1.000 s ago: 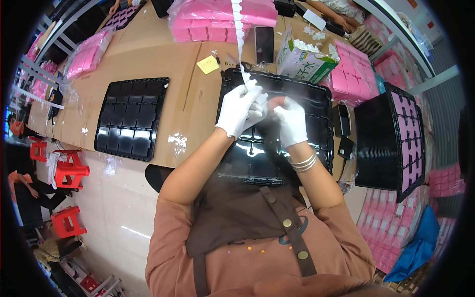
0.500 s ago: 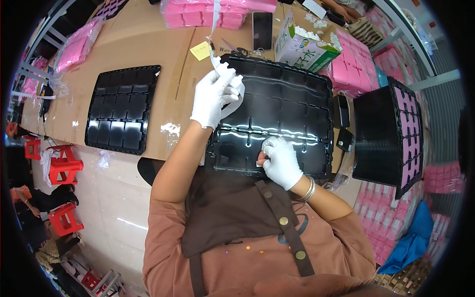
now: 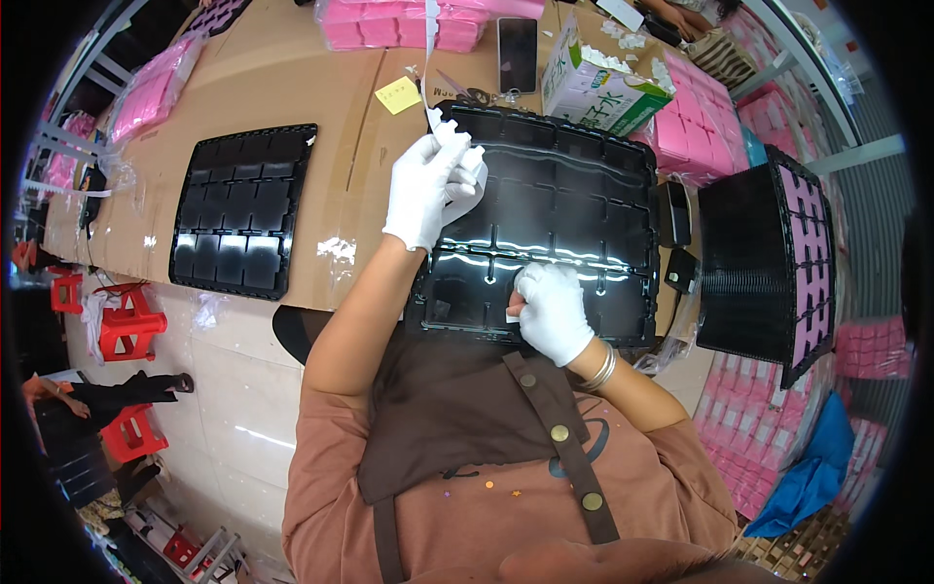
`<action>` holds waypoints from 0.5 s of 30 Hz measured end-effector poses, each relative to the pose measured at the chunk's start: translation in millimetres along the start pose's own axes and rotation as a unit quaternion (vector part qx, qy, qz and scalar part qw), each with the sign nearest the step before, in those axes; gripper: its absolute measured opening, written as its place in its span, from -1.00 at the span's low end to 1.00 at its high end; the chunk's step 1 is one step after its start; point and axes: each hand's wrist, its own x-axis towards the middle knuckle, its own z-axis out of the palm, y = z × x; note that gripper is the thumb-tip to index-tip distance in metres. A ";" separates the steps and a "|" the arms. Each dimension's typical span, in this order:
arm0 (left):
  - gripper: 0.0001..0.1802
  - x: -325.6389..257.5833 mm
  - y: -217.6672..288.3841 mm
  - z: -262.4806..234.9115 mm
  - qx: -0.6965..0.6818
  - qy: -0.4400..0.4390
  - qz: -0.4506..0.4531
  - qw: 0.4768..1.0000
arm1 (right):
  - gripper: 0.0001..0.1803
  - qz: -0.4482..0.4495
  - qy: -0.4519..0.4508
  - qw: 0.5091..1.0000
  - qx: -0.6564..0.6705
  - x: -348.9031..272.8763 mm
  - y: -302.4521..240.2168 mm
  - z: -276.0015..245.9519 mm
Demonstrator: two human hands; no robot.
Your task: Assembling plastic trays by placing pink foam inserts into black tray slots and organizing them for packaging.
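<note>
Black tray point(image 3: 574, 209) lies under both hands, left point(image 3: 428, 185) and right point(image 3: 553, 311).

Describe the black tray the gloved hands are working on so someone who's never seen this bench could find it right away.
On the cardboard-covered bench, look straight ahead of the person, between the green-and-white carton and the brown apron. The working tray is the glossy black compartment tray lying flat there, with the left hand over its top-left corner and the right hand on its near edge. The other flat tray, to its left, is untouched.

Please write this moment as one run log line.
left hand: holds white strip | right hand: presses small white label on black tray
</note>
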 end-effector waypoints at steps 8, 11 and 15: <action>-0.77 -8.8 6.5 5.0 0.042 -0.004 0.006 0.999 | -0.87 0.110 0.120 0.903 0.396 9.8 11.2 -36.3; -0.78 -10.0 -0.7 16.6 -0.065 -0.041 0.014 0.997 | -0.92 0.133 0.179 0.848 0.480 56.0 3.9 -51.3; -0.78 -15.0 4.2 25.7 -0.047 -0.059 0.006 0.997 | -0.83 0.118 0.199 0.859 0.456 103.5 4.8 -33.5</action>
